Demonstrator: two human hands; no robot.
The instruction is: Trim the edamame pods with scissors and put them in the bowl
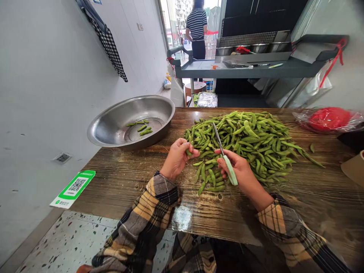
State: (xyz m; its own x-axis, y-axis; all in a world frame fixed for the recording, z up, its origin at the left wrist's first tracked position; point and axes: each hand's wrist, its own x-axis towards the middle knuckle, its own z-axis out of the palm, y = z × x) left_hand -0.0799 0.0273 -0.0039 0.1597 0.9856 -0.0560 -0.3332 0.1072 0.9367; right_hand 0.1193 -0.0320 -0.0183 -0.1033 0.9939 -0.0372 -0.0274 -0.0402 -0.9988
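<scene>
Between the thumb and fingers of my left hand [179,156] is a green edamame pod [189,151], partly hidden by the fingers. My right hand [238,167] grips scissors [229,168] with pale green handles, their blades pointing up and away over the pods. A large pile of edamame pods [256,144] spreads across the wooden table [136,178], just beyond and right of both hands. At the left, a wide steel basin [113,131] holds several pods [145,131] on its bottom.
A green-and-white QR code card [74,189] lies at the table's left edge. Red items in clear plastic [330,118] sit at the right. Behind the table stands a grey cart [199,67] with metal containers [260,48]. A person in a striped top [196,26] stands at the doorway.
</scene>
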